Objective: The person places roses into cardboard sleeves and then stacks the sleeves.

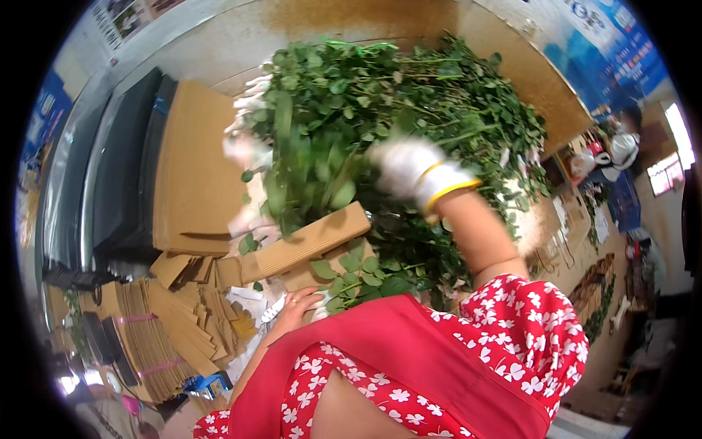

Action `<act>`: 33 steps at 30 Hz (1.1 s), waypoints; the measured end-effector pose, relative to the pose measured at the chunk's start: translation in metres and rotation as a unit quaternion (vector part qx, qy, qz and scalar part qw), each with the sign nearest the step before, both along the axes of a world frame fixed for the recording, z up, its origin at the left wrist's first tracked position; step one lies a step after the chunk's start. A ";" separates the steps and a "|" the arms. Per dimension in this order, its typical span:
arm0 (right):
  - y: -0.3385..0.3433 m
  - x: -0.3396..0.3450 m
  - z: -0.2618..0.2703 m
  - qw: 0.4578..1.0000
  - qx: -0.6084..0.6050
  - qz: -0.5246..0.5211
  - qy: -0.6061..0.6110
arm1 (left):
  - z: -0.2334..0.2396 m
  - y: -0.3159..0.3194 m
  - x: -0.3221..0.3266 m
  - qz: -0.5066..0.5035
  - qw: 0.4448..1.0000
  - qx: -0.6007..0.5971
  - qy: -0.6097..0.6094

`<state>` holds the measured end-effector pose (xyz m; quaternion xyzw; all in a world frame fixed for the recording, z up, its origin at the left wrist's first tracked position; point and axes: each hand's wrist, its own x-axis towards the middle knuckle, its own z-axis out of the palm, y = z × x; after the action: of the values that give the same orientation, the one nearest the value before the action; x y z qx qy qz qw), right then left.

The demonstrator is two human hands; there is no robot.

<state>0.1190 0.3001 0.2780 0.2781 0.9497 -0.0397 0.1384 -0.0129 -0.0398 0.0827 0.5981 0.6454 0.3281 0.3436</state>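
Observation:
My right hand [408, 167], in a white knit glove with a yellow-edged cuff, is blurred above a big heap of leafy cut stems [395, 93], probably roses. It appears closed around a leafy stem [323, 170], whose leaves blur off to the left. Pale pink flower heads [247, 151] show along the heap's left side. Low in the view, my bare left hand [299, 304] wears a ring and lies close to a whitish flower head [320, 313] with a leafy stem [351, 280]. Whether its fingers grip that flower is hidden. Between my hands lies a corrugated cardboard strip [312, 238].
Tall cardboard sheets [194, 164] and dark panels [126, 164] stand at the left. Below them are bundled cardboard pieces [148, 335] and a blue packet [211, 384]. A wooden board [526, 71] walls the heap's right side. Another person [622, 148] is at the far right.

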 end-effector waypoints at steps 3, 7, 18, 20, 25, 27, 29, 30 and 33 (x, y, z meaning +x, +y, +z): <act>-0.014 0.019 -0.136 0.994 -0.063 0.035 -0.083 | 0.010 0.014 0.001 -0.010 1.000 -0.001 0.014; 0.020 0.022 -0.087 0.965 -0.168 0.093 0.181 | 0.007 0.008 -0.003 -0.001 1.000 -0.003 0.021; 0.152 -0.047 -0.155 0.981 -0.097 -0.140 -0.097 | -0.032 0.011 -0.011 -0.048 0.998 0.016 -0.028; 0.119 -0.057 -0.096 0.997 -0.020 -0.078 0.016 | -0.031 -0.001 -0.008 0.000 0.997 0.004 -0.077; 0.100 0.017 0.025 0.927 0.215 -0.046 0.305 | -0.009 0.002 -0.002 0.003 0.997 0.045 -0.055; 0.069 0.047 0.053 0.887 0.263 0.019 0.380 | 0.004 0.005 0.000 0.010 0.998 0.034 -0.045; 0.037 0.060 0.053 0.897 0.201 0.029 0.392 | 0.012 0.007 -0.001 0.015 0.999 0.023 -0.031; 0.025 0.061 0.040 0.912 0.180 0.026 0.367 | 0.014 0.009 -0.001 0.005 0.999 0.037 -0.021; -0.014 0.044 -0.036 0.945 0.088 0.034 0.313 | 0.007 0.011 -0.002 0.009 0.998 0.052 -0.041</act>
<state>0.1627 0.2860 0.2424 0.2303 0.9538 -0.0366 -0.1894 -0.0151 -0.0285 0.0901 0.5955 0.6183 0.3881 0.3353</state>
